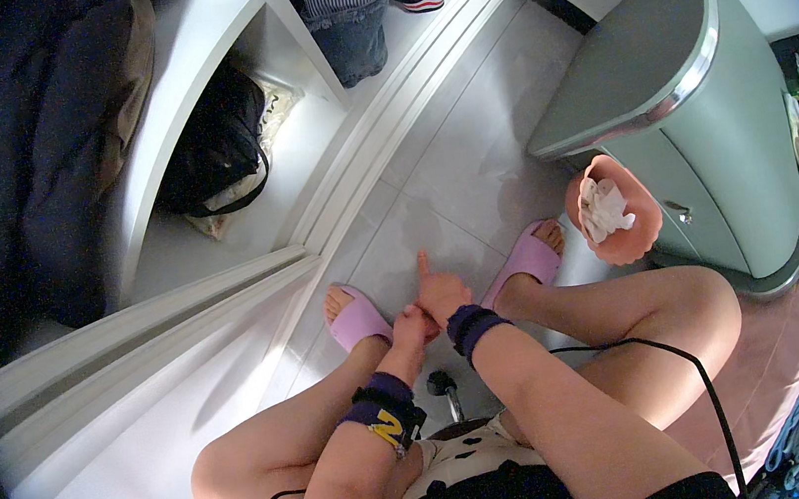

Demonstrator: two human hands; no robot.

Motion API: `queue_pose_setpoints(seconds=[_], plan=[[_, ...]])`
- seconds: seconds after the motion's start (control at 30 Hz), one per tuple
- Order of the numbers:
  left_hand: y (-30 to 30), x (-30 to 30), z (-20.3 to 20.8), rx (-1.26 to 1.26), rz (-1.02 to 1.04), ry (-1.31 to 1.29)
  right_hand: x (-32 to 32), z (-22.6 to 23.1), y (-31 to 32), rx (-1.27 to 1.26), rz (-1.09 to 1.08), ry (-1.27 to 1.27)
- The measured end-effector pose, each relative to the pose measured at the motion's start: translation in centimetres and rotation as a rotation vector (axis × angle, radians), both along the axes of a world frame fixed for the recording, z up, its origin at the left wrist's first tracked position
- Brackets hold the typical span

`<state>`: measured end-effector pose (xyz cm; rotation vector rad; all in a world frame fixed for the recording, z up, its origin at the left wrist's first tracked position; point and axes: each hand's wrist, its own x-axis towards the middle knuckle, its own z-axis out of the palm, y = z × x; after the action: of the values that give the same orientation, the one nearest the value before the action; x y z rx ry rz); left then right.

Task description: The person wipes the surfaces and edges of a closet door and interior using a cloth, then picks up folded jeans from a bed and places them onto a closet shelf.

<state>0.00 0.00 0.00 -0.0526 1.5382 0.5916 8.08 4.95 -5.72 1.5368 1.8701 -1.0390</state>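
Note:
Over the floor, between my lower legs, my two hands meet. My left hand (414, 326) has its fingers curled in against the underside of my right hand, which hides part of them; no object shows in it. From my right hand (444, 295) the index finger stretches forward, apart from the other fingers, which look bent; it holds nothing visible. Dark wristbands circle both wrists, and the left wristband (385, 411) carries a yellow mark. Below the hands are a pink slipper (357, 318) on my left foot and another pink slipper (527, 265) on my right.
An orange-pink bin (647, 216) with crumpled white tissue (606, 208) stands by a grey-green cabinet (745, 137) on the right. At left, a white shelf unit (221, 14) holds a black bag (215, 142) and dark clothes (38, 144). Black cables (701, 367) cross near my legs.

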Motion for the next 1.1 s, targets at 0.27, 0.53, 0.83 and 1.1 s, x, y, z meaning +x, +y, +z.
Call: queue_pose_setpoints(seconds=[0.27, 0.53, 0.83, 1.1], plan=[[1.0, -2.5, -6.0, 0.096, 0.006, -0.017, -0.2, 3.6, 4.0, -0.027, 0.005, 0.173], [7.1, 0.7, 0.2, 0.350, -0.098, 0.243, 2.2, 9.4, 8.4, 0.196, -0.180, 0.224], [0.9, 24.9, 20.5, 0.821, -0.139, 0.264, 27.3, 25.2, 0.1, 0.942, -0.351, 0.438], [2.0, 28.2, 22.7, 0.741, -0.323, -0.006, 33.1, 27.6, 1.3, 0.849, -0.783, 0.428]])
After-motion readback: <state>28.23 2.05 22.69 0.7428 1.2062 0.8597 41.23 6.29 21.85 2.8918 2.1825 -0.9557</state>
